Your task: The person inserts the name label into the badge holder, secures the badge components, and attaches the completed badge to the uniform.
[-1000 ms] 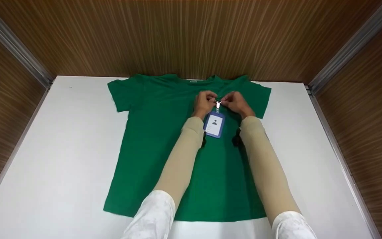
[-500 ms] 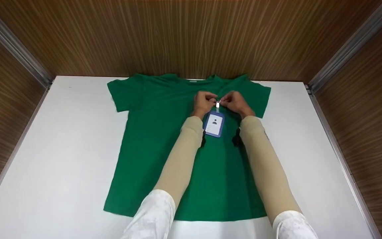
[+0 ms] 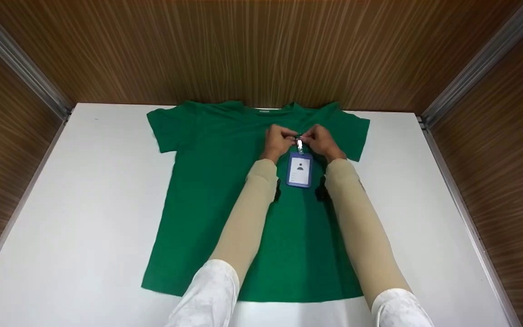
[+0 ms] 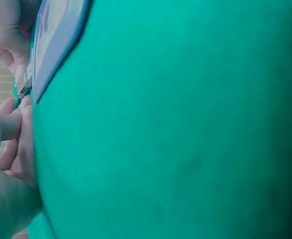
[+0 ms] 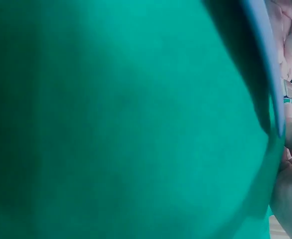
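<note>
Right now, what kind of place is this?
Probably a small work booth: a white table boxed in by wood-grain walls, with a green T-shirt laid flat on it.

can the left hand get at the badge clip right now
Probably yes. The left hand is already at the metal clip atop the blue badge, opposite the right hand, and nothing lies between.

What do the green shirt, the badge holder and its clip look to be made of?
The green shirt looks like soft matte knit cloth: it lies limp, with faint creases. The badge holder seems to be blue plastic around a white card, flat with a stiff edge. The clip glints silvery, probably metal. The left hand and right hand pinch it.
</note>
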Tool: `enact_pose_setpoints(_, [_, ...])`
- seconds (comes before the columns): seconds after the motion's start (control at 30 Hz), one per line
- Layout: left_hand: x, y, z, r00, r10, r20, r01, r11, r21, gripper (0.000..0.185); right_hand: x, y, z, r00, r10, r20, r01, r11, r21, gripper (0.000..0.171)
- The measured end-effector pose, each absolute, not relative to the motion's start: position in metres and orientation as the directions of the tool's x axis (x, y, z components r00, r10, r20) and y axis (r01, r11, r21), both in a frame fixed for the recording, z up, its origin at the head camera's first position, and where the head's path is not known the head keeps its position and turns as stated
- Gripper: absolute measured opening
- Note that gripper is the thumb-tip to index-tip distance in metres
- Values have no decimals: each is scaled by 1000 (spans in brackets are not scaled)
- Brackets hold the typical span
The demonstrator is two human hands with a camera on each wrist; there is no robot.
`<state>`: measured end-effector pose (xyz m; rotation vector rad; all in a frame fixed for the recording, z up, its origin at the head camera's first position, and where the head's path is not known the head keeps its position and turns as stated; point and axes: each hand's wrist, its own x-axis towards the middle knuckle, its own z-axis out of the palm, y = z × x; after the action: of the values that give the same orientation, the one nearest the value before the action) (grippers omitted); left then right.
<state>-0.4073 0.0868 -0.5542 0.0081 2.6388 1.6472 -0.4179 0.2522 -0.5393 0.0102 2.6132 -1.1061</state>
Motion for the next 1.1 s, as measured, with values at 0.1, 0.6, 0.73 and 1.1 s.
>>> enact_pose_setpoints(0.1, [-407,88,-554,-999,21,-24,-11,462,887,23,-418,252,-539,-955,-103,-279,127,709,-694,20])
enact_pose_setpoints(0.6, [-407,92,-549,-998,-10,-67,-61,554,830,23,-417,248,-540,-956,-72,-286,153,708,-689,21])
enact_pose_setpoints(0.73, [-409,93,-549,-995,-11,-100,-90,552,829,25,-416,248,-541,-959,-74,-274,142,712,-688,21])
enact_pose_setpoints(1.1, [-406,90,-546,-999,0,-38,-31,594,804,27,-418,247,-541,-965,-93,-244,105,717,-689,23])
